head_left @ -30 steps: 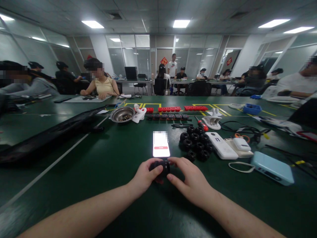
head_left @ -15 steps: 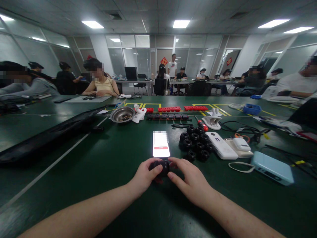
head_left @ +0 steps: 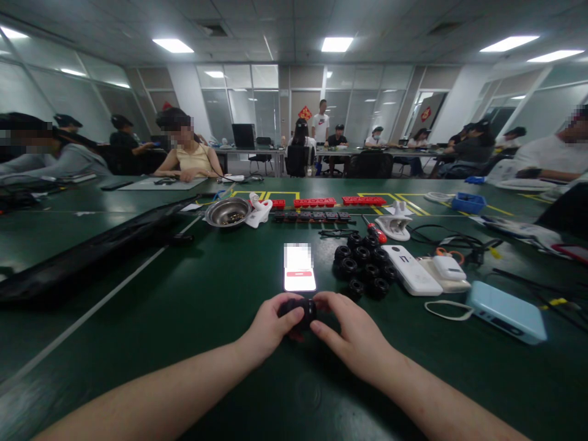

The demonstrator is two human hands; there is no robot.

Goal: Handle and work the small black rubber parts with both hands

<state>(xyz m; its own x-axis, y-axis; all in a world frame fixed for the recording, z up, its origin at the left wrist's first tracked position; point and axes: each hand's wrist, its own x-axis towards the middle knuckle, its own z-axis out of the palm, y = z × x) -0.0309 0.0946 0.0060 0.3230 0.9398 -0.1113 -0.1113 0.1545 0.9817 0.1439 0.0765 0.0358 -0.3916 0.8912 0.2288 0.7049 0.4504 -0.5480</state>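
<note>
Between my hands, just above the green table, is a black round wheel-like part (head_left: 307, 310). My left hand (head_left: 272, 320) is closed around its left side, the thumb lying across the front. At the other end, the curved fingers and thumb of my right hand (head_left: 350, 327) touch the part's right side. Some red shows beneath the part, too hidden to name. A lit phone (head_left: 299, 278) lies right behind my hands. To the right, several similar black round parts (head_left: 367, 267) sit in a tight group.
Farther back stand a metal bowl (head_left: 228, 213), red trays (head_left: 314, 202), a row of black parts (head_left: 313, 217) and a red screwdriver (head_left: 377, 233). On the right lie a white power bank (head_left: 412, 271) and a blue case (head_left: 506, 311). A long black bag (head_left: 101, 254) lies left. People sit beyond.
The black part has turned or shifted slightly to the right between my fingers. Both hands stay in nearly the same place.
</note>
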